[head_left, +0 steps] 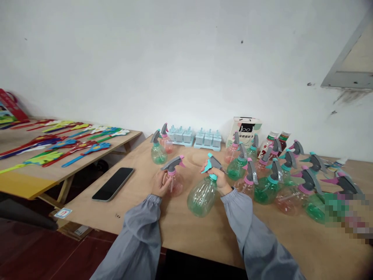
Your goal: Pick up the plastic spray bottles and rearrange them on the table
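Observation:
My left hand (161, 183) is wrapped round a pink spray bottle (175, 179) with a grey trigger head; the bottle stands on the plywood table (186, 229). In my right hand (220, 179) I grip the neck of a green spray bottle (202, 196) with a teal and grey trigger head, which is tilted with its base toward me. Both arms wear grey sleeves. A green bottle (158, 149) and a pink one (166, 140) stand just beyond my left hand.
Several green and pink spray bottles (274, 182) crowd the table's right side. A black phone (113, 184) lies at the left. Pale blue moulds (194, 137), a white box (246, 128) and two red bottles stand by the wall. Coloured hand clappers (58, 144) cover a second table at left.

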